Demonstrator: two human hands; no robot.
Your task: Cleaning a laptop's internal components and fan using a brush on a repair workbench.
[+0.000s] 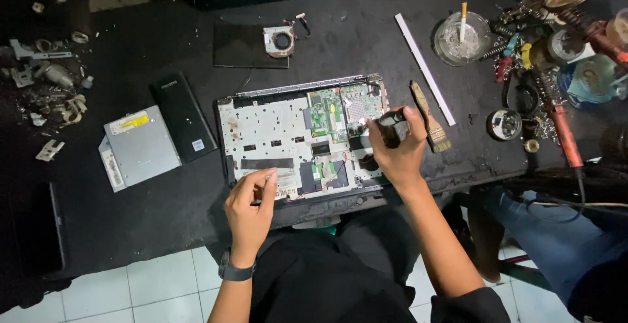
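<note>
Black matting covers the workbench (163, 199), on which an opened laptop chassis (261, 133) is laid with its circuit boards exposed. A small dark cylindrical object, possibly a torch (392, 127), is gripped in the closed right hand (399, 150) above the chassis's right side. The left hand (252, 202) is pinched at the chassis's front edge; whether anything is held cannot be told. A paintbrush (428, 117) lies just beside the right hand, a silver optical drive (140, 146) well to the left.
</note>
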